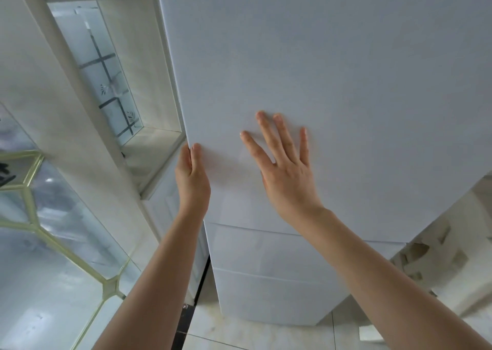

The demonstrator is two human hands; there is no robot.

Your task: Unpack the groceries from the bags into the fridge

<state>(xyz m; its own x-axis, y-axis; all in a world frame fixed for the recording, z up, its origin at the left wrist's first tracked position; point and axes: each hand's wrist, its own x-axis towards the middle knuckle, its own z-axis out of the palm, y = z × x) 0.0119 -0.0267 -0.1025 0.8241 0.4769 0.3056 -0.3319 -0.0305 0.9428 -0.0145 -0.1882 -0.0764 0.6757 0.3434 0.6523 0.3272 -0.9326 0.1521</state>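
Standing at the fridge (319, 70), upper door shut. My left hand (192, 175) hooks its fingers round the door's left edge; my right hand (286, 168) lies flat, fingers spread, on the panel. Door edge runs vertically, nearest left hand. No bags visible.

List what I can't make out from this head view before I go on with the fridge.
- Fridge interior: hidden behind the upper door, which looks shut or nearly so.
- Grocery bags: none in frame.
- Left hand: its fingers sit at the door's left edge; whether they hook behind it is hidden.
- Right hand: lies spread on the door; pushing or merely resting, cannot tell.
- Fridge top: cut off by the upper frame edge.
- Items at far left edge: dark, cropped, unidentifiable.
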